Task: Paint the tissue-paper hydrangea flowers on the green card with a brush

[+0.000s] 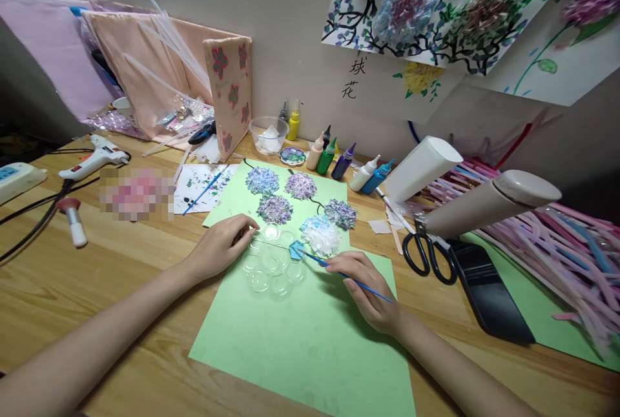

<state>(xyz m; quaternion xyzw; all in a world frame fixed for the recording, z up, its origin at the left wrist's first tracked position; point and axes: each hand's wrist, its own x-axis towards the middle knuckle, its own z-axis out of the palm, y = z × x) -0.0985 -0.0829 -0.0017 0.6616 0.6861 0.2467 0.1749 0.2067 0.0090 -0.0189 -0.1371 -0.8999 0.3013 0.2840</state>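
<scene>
My left hand (223,244) rests on the green paper sheet (310,339), its fingers pinched on the rim of a clear plastic flower-shaped palette (272,262). My right hand (369,288) is closed on a thin blue paintbrush (351,278). The brush tip sits in the palette well that holds blue paint (296,250). Just beyond lies a second green sheet (227,201) with several purple and white paper flower balls (320,236).
Paint bottles (334,159) line the wall. Black scissors (429,252), a lamp (489,201) and pink pipe cleaners (571,249) lie to the right. A glue gun (94,157), power strip (17,178) and another brush (206,190) sit to the left.
</scene>
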